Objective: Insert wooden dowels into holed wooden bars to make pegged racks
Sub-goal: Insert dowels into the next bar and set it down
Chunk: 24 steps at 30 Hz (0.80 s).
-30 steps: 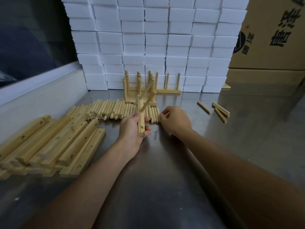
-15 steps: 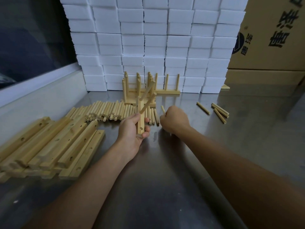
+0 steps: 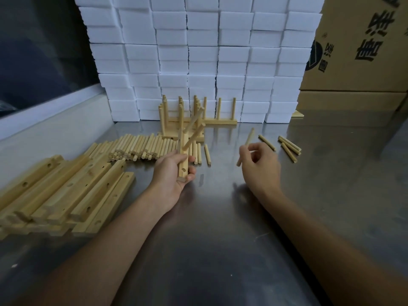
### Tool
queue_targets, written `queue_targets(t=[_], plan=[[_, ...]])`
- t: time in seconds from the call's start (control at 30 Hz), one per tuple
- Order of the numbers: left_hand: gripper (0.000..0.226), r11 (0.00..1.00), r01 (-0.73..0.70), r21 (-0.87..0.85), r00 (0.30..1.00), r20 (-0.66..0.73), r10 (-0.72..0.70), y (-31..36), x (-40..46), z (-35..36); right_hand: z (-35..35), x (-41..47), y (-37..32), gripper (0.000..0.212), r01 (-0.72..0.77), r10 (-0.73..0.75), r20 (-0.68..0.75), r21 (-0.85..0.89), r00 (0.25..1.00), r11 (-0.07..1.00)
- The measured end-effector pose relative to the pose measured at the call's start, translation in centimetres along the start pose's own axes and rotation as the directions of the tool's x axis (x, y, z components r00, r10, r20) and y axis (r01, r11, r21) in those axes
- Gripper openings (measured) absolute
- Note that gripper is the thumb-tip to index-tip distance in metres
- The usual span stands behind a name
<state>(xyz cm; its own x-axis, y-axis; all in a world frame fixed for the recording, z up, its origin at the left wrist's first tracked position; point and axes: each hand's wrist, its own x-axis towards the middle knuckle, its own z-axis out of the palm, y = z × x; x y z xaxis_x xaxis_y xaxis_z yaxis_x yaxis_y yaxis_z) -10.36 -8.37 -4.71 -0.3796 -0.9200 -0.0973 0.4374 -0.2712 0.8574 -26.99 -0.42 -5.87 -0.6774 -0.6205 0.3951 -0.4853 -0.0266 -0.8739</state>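
My left hand (image 3: 172, 173) grips a holed wooden bar (image 3: 183, 161) held on end above the steel table; two dowels stick out of its upper part, slanting up to the right, and one hole shows empty near its lower end. My right hand (image 3: 259, 166) pinches a single dowel (image 3: 248, 140) that points up and away, well to the right of the bar. A pile of loose dowels (image 3: 136, 146) lies left of the bar. Finished pegged racks (image 3: 183, 120) stand at the back by the white boxes.
A stack of holed bars (image 3: 64, 195) lies at the left. A few loose dowels (image 3: 289, 147) lie at the right. White foam boxes (image 3: 198, 58) form a wall behind, with cardboard cartons (image 3: 362, 49) at the right. A raised ledge (image 3: 44, 129) runs along the left.
My right hand has lifted a dowel from the pile's right end and swung out to the right with it. The left hand still holds the bar in the same place.
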Motion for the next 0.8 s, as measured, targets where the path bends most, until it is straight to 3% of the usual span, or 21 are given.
queue_targets(t=[0.2, 0.33, 0.5, 0.8], plan=[[0.021, 1.0, -0.009, 0.008, 1.0, 0.006, 0.009, -0.04, 0.07, 0.02, -0.3, -0.18, 0.12, 0.006, -0.012, 0.011, 0.032, 0.031, 0.999, 0.999], [0.021, 1.0, -0.014, 0.011, 1.0, 0.017, 0.014, -0.14, 0.2, -0.1, -0.27, -0.33, 0.24, 0.015, 0.033, -0.036, 0.04, 0.059, 0.999, 0.998], [0.021, 1.0, -0.018, 0.017, 1.0, 0.026, 0.018, -0.23, 0.36, -0.23, 0.1, -0.4, -0.36, 0.024, -0.018, 0.007, 0.076, 0.143, 0.997, 0.99], [0.021, 0.999, -0.029, 0.019, 0.999, 0.028, 0.028, -0.23, 0.25, -0.1, -0.37, -0.75, -0.03, 0.016, 0.183, -0.182, -0.017, 0.099, 0.983, 0.978]])
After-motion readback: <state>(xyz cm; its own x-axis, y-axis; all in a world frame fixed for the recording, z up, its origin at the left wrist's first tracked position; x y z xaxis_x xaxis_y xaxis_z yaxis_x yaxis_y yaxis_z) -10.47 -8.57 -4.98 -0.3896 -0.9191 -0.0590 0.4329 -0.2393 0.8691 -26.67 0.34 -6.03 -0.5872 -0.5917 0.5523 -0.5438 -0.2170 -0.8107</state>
